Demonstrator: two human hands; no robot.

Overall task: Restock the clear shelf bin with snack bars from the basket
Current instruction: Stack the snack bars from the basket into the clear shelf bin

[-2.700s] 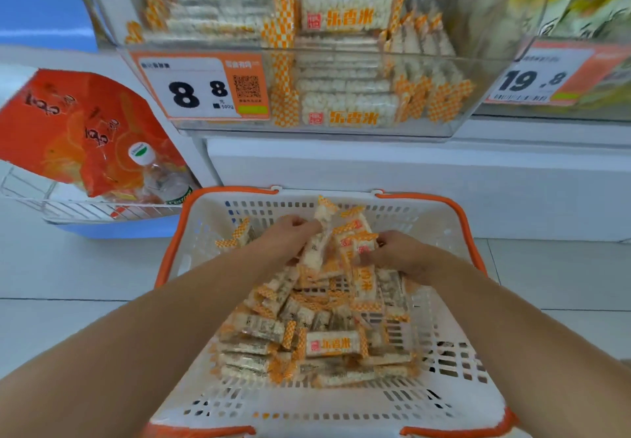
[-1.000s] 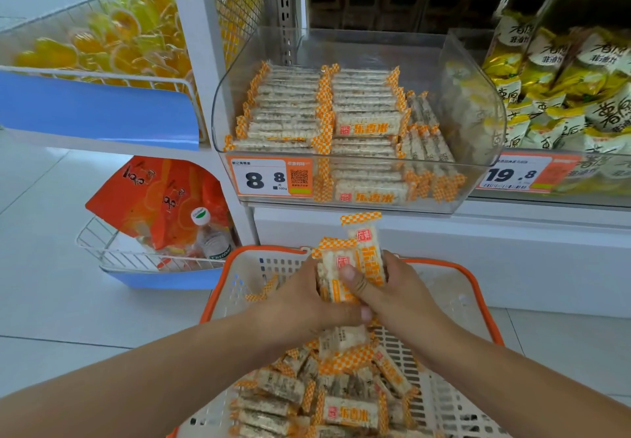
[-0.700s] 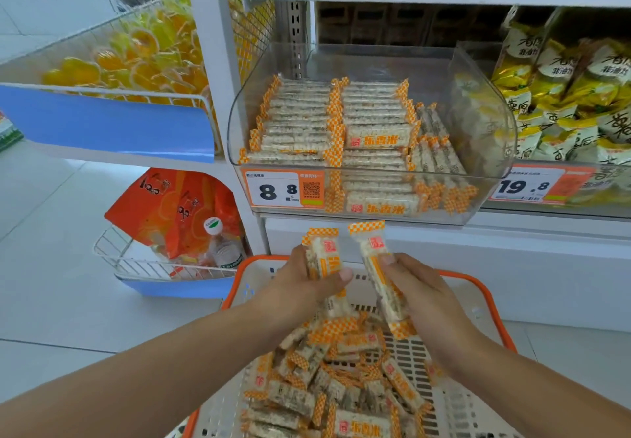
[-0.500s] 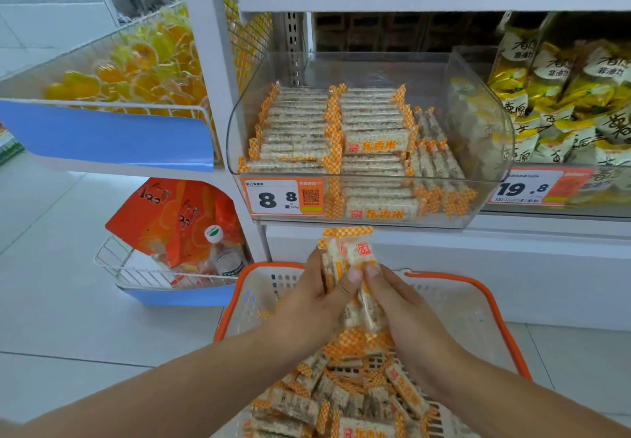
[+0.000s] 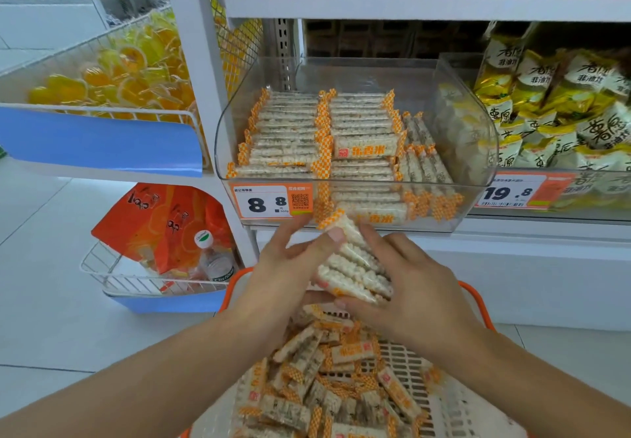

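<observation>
Holding a small stack of snack bars (image 5: 353, 267) between both hands, I have it raised above the basket (image 5: 478, 304) and just below the front lip of the clear shelf bin (image 5: 478, 150). My left hand (image 5: 286, 277) curls round the stack's left side, its thumb pressed over the top near the orange checkered wrapper end. My right hand (image 5: 409, 294) cups the stack from the right and underneath, fingers wrapped along the lower edge. The bars in the stack lie side by side, tilted so that one end points up and to the left toward the bin. Inside the bin, more of the same bars sit in neat rows: two columns lying crosswise on the left and centre, and a further row set lengthwise to their right; the right end of the bin floor shows bare plastic. A price label (image 5: 271, 201) reading 8.8 is fixed to the bin's front left. Below my hands, the white basket with its orange rim holds a loose heap of bars (image 5: 324, 379) pointing every way. To the left, a wire tray (image 5: 102, 273) near the floor holds orange packets (image 5: 160, 222) and a small bottle (image 5: 213, 260). To the right of the bin stand yellow and white snack bags (image 5: 560, 103).
</observation>
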